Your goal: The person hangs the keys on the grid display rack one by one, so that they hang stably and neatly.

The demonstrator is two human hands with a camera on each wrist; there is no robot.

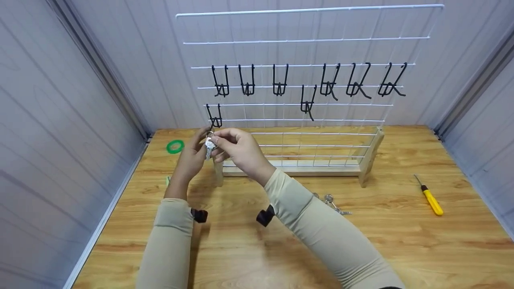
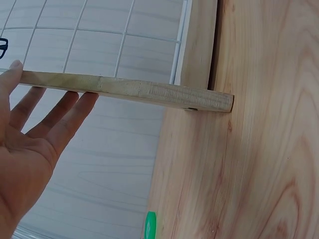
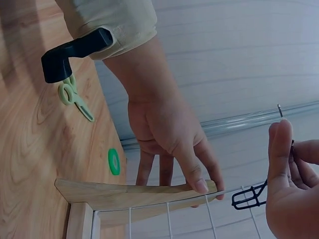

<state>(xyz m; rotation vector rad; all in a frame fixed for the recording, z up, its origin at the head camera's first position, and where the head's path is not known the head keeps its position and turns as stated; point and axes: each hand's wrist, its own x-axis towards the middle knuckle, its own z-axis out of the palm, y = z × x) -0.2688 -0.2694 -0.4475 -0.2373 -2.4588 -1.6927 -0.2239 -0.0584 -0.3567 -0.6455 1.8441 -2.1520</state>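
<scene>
A white wire grid rack (image 1: 313,39) on a wooden stand rises in front of me, with black double-wire hooks on it. My left hand (image 1: 190,156) holds the top of the stand's left wooden upright (image 2: 139,89), thumb on one face and fingers on the other. My right hand (image 1: 245,150) pinches a ring with silver keys (image 1: 209,147) between thumb and fingers, right at the lower-left hook (image 1: 216,121). From the right wrist view, one key tip (image 3: 280,111) pokes out above the fingers, most of the ring being hidden. That hook (image 3: 249,197) overlaps the right hand there.
Several more hooks (image 1: 280,86) hang higher on the grid. Green tape (image 1: 175,147) lies left of the stand, near pale green scissors (image 3: 75,99). More keys (image 1: 329,199) lie beneath the right forearm. A yellow screwdriver (image 1: 432,200) is at the right. Panel walls enclose the table.
</scene>
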